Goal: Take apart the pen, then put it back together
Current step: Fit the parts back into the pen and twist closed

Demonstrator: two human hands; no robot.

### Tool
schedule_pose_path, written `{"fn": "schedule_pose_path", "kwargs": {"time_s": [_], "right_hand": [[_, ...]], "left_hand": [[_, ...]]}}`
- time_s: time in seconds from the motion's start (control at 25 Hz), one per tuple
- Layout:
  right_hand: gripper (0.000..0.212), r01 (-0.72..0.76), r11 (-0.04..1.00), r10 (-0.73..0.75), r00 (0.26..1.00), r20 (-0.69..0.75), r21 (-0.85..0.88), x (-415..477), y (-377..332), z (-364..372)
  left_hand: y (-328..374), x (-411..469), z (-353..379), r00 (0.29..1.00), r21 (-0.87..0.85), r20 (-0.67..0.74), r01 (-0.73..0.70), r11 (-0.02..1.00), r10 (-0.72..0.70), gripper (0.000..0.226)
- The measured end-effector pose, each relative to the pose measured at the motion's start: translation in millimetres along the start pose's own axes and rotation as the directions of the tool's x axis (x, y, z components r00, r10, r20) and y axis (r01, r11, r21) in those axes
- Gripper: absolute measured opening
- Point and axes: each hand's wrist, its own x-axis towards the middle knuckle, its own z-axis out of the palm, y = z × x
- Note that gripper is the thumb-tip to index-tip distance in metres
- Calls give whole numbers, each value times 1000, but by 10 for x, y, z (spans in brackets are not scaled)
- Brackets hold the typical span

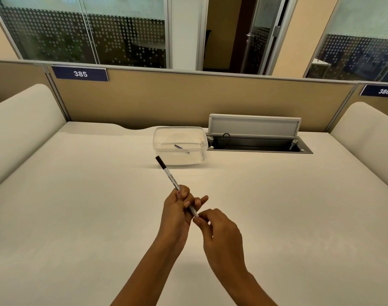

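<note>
Both your forearms reach in from the near edge and meet over the middle of the desk (78, 217). Your right hand (219, 230) is nearest, knuckles up, its fingers (198, 220) pinched on the near end of the pen (174, 184), though you cannot tell from here whether they grip an end plug or just the barrel. Your left hand (177, 208) sits just beyond it, fingers curled round the lower barrel, holding the pen clear of the desk and tilted so the dark cap (160, 162) points away and to the left. The pen looks light, stiff and slender, with a smooth plastic barrel that will likely turn in a loose grip, so hold it firmly near the joint you are working and keep your pinch short on the end piece; small parts would probably slip or roll if dropped. The cap is on, so most of the taking apart seems ahead of you. Further off, a clear tub (179, 145) stands on the desk with a thin dark stick (178, 146) lying in it, perhaps a pen part. Beside it on the right, touching or nearly so, a cable hatch (255, 138) stands open, and behind that rises the partition (166, 100).
</note>
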Motion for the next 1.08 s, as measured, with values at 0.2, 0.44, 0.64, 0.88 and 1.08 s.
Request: {"fn": "schedule_pose_path", "kwargs": {"time_s": [0.2,0.44,0.64,0.88,1.08], "right_hand": [[23,-74,986,83,995,-56,147,58,-29,38],[39,-727,349,298,685,665,592,152,-20,-188],[28,-470,763,274,857,436,444,98,30,-144],[8,-224,917,204,974,95,330,29,54,-46],[5,-84,962,130,978,-164,262,-18,207,13]], "left_hand": [[-15,-17,30,1000,7,5,-11,1000,11,40],[9,-51,3,993,-15,110,55,998,-53,40],[-19,-21,-39,998,86,54,29,996,-33,39],[-54,-12,-115,997,176,79,-38,984,25,33],[-250,17,-296,999,631,12,-39,775,41,42]]}}
